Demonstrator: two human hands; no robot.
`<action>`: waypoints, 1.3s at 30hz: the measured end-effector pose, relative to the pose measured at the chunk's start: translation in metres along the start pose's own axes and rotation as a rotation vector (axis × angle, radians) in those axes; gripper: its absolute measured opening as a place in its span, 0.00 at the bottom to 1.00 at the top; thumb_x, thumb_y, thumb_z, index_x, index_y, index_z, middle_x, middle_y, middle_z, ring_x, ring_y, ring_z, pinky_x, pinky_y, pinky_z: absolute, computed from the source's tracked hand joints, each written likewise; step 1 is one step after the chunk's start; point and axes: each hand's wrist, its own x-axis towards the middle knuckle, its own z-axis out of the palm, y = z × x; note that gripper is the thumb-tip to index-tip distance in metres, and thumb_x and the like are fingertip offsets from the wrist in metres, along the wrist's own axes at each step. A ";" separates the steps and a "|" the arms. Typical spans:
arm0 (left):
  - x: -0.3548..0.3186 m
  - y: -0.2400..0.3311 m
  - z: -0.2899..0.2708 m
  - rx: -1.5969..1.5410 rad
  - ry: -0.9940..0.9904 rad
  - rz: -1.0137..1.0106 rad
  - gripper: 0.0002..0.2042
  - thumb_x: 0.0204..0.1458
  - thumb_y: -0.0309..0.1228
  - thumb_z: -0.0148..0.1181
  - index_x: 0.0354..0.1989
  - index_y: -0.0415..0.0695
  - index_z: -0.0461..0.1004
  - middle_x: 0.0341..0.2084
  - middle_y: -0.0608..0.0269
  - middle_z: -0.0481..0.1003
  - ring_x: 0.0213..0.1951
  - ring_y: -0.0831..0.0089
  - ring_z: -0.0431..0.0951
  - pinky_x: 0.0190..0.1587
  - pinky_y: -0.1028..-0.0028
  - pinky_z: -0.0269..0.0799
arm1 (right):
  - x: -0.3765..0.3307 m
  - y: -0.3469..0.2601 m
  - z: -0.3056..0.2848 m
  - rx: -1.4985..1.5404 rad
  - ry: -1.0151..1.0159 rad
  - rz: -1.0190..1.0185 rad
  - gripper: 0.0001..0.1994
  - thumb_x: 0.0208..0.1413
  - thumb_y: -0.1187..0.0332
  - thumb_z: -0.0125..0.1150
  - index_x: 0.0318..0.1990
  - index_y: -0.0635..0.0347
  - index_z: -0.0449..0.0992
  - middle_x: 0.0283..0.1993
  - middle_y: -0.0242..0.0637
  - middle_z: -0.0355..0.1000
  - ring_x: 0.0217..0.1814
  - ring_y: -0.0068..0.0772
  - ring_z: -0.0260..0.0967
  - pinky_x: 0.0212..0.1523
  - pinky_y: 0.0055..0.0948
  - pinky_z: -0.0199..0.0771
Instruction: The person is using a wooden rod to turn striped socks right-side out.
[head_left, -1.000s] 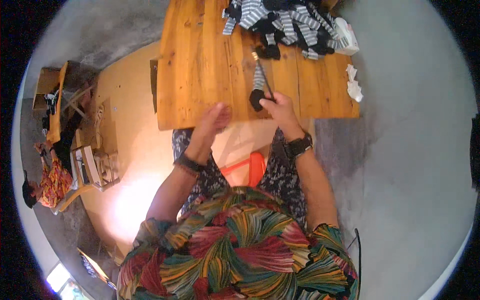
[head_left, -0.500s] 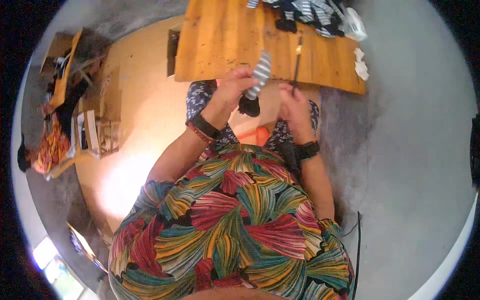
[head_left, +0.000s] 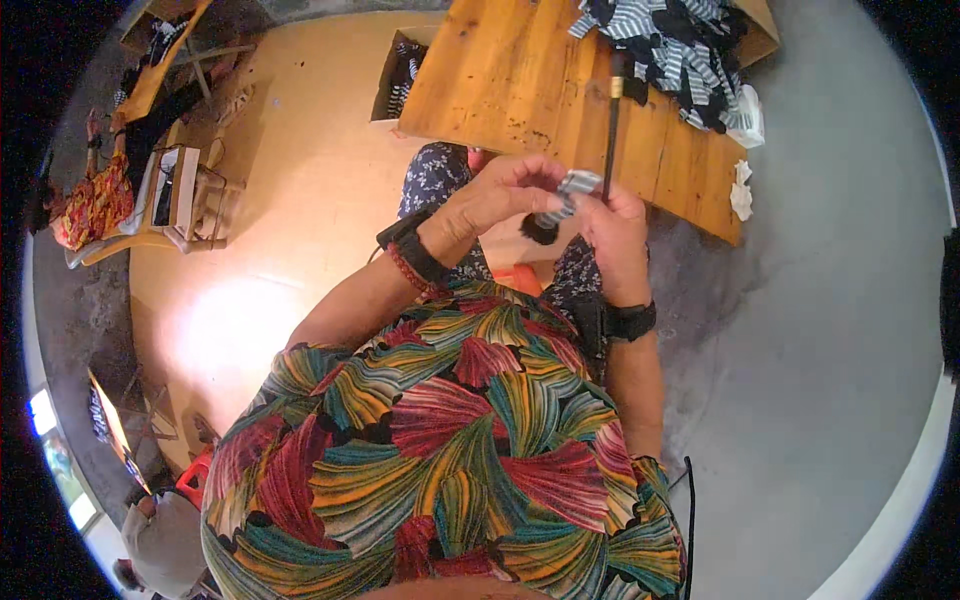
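Observation:
Between my hands is a small sock-like knit piece (head_left: 580, 183), striped grey and white, with a black end hanging below. My left hand (head_left: 500, 203) pinches it, fingers closed, just in front of the table edge. Close against it, my right hand (head_left: 617, 238) is closed around the lower end of a slim dark rod (head_left: 611, 150) with a light gold band. The rod points away over the table. My right fingertips meet the knit piece; their exact grip on it is partly hidden.
The wooden table (head_left: 500, 70) bears a heap of striped and black knit pieces (head_left: 660, 50) at its far right, beside white plastic (head_left: 746, 118) and crumpled white paper (head_left: 741, 190). An open box (head_left: 385, 90) stands left of the table. Other people sit farther left and lower left.
My hands have come together, bringing the knit piece to the rod's lower end. The view has shifted, showing more of the heap and the box.

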 end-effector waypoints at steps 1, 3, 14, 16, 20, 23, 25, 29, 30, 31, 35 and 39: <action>0.001 0.005 0.004 0.003 -0.004 0.004 0.13 0.45 0.27 0.56 0.40 0.39 0.68 0.30 0.69 0.71 0.32 0.81 0.70 0.37 0.82 0.66 | 0.000 0.001 0.002 -0.064 0.007 -0.090 0.06 0.46 0.75 0.55 0.34 0.63 0.73 0.25 0.25 0.68 0.24 0.13 0.61 0.26 0.16 0.63; 0.001 0.016 0.013 -0.032 0.073 0.014 0.10 0.44 0.26 0.56 0.36 0.40 0.70 0.31 0.69 0.72 0.35 0.81 0.70 0.41 0.81 0.64 | 0.001 0.000 -0.003 -0.125 -0.037 -0.064 0.08 0.46 0.75 0.55 0.36 0.63 0.73 0.31 0.25 0.69 0.32 0.14 0.63 0.34 0.15 0.64; 0.015 -0.007 0.023 -0.103 0.494 0.008 0.05 0.45 0.24 0.55 0.30 0.38 0.72 0.24 0.67 0.73 0.26 0.81 0.71 0.30 0.83 0.67 | 0.003 0.003 0.012 -0.101 0.232 -0.085 0.03 0.49 0.73 0.54 0.29 0.64 0.71 0.24 0.23 0.65 0.25 0.12 0.58 0.26 0.14 0.60; 0.014 -0.005 0.025 -0.052 0.457 0.030 0.05 0.46 0.25 0.55 0.30 0.37 0.72 0.24 0.67 0.73 0.26 0.81 0.71 0.30 0.83 0.67 | 0.008 0.013 0.010 -0.139 0.209 -0.117 0.04 0.49 0.73 0.54 0.30 0.64 0.72 0.25 0.24 0.66 0.26 0.12 0.58 0.26 0.14 0.60; 0.013 -0.008 0.026 -0.002 0.369 0.112 0.08 0.48 0.29 0.53 0.32 0.36 0.74 0.25 0.67 0.73 0.29 0.82 0.70 0.33 0.82 0.67 | 0.009 0.003 0.013 -0.151 0.231 -0.127 0.06 0.50 0.72 0.55 0.32 0.66 0.73 0.26 0.24 0.68 0.28 0.14 0.61 0.29 0.15 0.62; 0.010 0.000 0.027 -0.033 0.315 0.072 0.10 0.49 0.31 0.53 0.33 0.37 0.74 0.26 0.67 0.73 0.31 0.82 0.70 0.36 0.81 0.66 | 0.006 0.000 0.012 -0.105 0.210 -0.149 0.06 0.50 0.72 0.55 0.32 0.66 0.73 0.28 0.25 0.69 0.30 0.14 0.62 0.32 0.16 0.63; 0.012 0.003 0.030 -0.048 0.333 0.044 0.09 0.49 0.30 0.53 0.33 0.37 0.74 0.26 0.67 0.73 0.30 0.81 0.70 0.35 0.81 0.66 | 0.006 0.001 0.010 -0.153 0.240 -0.154 0.07 0.50 0.72 0.55 0.34 0.67 0.73 0.29 0.26 0.70 0.31 0.14 0.62 0.33 0.16 0.64; 0.014 -0.001 0.030 -0.066 0.395 0.010 0.07 0.47 0.27 0.55 0.32 0.36 0.74 0.26 0.67 0.73 0.29 0.81 0.71 0.34 0.83 0.66 | 0.003 -0.004 0.011 -0.169 0.204 -0.170 0.09 0.51 0.70 0.54 0.37 0.65 0.73 0.28 0.24 0.68 0.26 0.10 0.59 0.25 0.10 0.58; 0.014 -0.002 0.029 -0.066 0.395 0.010 0.07 0.47 0.27 0.55 0.32 0.36 0.74 0.26 0.67 0.73 0.29 0.81 0.71 0.34 0.83 0.66 | 0.002 -0.002 0.009 -0.221 0.213 -0.196 0.09 0.51 0.70 0.55 0.37 0.65 0.73 0.28 0.24 0.68 0.26 0.11 0.60 0.26 0.10 0.59; 0.015 -0.003 0.028 -0.026 0.384 0.027 0.07 0.46 0.26 0.55 0.32 0.36 0.73 0.26 0.67 0.73 0.29 0.81 0.71 0.34 0.83 0.67 | 0.002 -0.001 0.008 -0.274 0.222 -0.223 0.09 0.50 0.70 0.55 0.37 0.66 0.73 0.27 0.24 0.68 0.27 0.12 0.61 0.27 0.11 0.60; 0.013 -0.001 0.028 0.062 0.395 0.032 0.06 0.45 0.24 0.55 0.32 0.36 0.73 0.25 0.67 0.73 0.28 0.81 0.71 0.33 0.82 0.67 | -0.001 -0.008 0.013 -0.273 0.231 -0.202 0.06 0.48 0.73 0.55 0.31 0.67 0.74 0.27 0.24 0.69 0.29 0.13 0.62 0.31 0.15 0.63; 0.013 -0.010 0.023 0.010 0.365 0.010 0.06 0.45 0.25 0.56 0.31 0.36 0.73 0.24 0.66 0.73 0.28 0.81 0.71 0.32 0.83 0.67 | -0.001 -0.006 0.007 -0.167 0.213 -0.093 0.04 0.48 0.75 0.55 0.30 0.67 0.74 0.27 0.24 0.68 0.28 0.13 0.61 0.30 0.14 0.62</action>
